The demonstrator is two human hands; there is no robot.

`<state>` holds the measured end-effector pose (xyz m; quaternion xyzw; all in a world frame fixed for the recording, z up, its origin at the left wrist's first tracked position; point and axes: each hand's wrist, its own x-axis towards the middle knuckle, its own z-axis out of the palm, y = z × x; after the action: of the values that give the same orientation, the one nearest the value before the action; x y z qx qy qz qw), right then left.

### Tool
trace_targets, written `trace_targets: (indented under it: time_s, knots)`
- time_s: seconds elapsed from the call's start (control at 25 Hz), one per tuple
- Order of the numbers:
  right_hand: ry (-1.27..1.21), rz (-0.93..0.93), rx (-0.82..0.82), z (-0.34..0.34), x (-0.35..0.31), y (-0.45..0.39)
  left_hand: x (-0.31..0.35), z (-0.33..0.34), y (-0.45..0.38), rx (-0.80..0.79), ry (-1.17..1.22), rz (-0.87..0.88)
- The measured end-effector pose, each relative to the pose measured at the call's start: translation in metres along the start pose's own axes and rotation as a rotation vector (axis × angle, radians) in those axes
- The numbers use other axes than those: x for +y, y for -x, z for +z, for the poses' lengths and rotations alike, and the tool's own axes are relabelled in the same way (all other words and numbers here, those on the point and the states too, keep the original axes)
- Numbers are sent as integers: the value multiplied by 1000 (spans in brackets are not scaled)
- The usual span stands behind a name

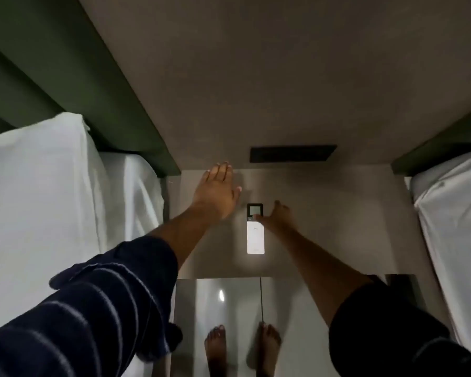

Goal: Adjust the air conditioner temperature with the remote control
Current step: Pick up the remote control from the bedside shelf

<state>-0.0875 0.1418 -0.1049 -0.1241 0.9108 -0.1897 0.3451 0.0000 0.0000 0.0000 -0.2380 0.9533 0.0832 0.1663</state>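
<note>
A white remote control (255, 235) with a dark-framed screen at its far end lies flat on a grey bedside table (324, 227). My right hand (279, 217) reaches in from the right, its fingers apart and one fingertip touching the remote's right edge just below the screen. My left hand (218, 191) rests flat and open on the tabletop to the left of the remote, palm down, holding nothing. No air conditioner unit is visible.
Two beds with white sheets flank the table, one on the left (38, 200) and one on the right (452, 213), with dark green headboards (65, 63). A dark slot (292, 153) sits in the wall above the table. My bare feet (242, 346) stand on glossy floor.
</note>
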Motion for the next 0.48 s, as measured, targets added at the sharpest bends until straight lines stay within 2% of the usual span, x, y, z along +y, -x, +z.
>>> trace_targets:
  time_s: [0.12,0.24,0.36,0.48]
  knots:
    - [44,36,41,70,16,-27,-23,54,-21,-75,-7,-49]
    - [135,33,91,111,25,-35,-37,78,-25,-99,-7,-60]
    - [89,51,93,109,31,-37,-34,76,-16,-120,17,-57]
    - [-37,12,-65,85,22,-8,-37,51,9,-118,33,-66]
